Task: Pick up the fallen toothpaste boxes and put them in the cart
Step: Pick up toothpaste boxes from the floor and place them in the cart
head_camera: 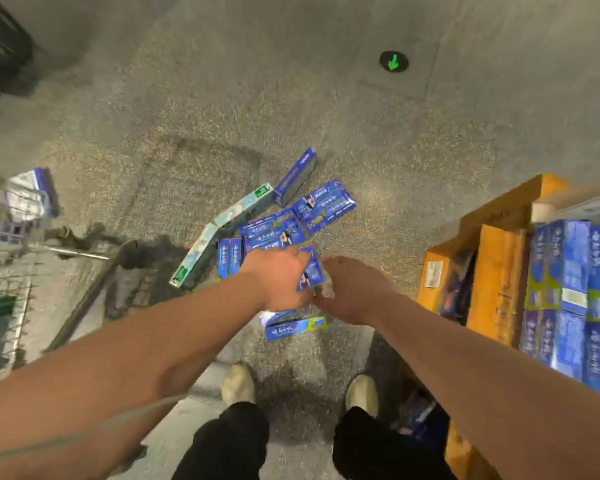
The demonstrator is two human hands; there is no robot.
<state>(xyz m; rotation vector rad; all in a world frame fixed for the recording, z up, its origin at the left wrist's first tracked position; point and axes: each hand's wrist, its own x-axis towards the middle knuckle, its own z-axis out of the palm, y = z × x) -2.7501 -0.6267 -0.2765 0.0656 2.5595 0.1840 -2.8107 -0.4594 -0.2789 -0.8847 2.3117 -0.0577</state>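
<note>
Most toothpaste boxes (293, 216) lie on the floor (222, 98); a few, blurred, seem to sit in the cart (18, 233). Left hand (278, 278) grips one blue box (311, 270); right hand (354, 289) loose, empty.

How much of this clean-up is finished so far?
Partway at best. A few boxes already sit in the cart, though that part is blurred. The left hand grips a blue box from the pile; the right hand is open beside it. Left on the floor: several more blue boxes and two long white boxes.
</note>
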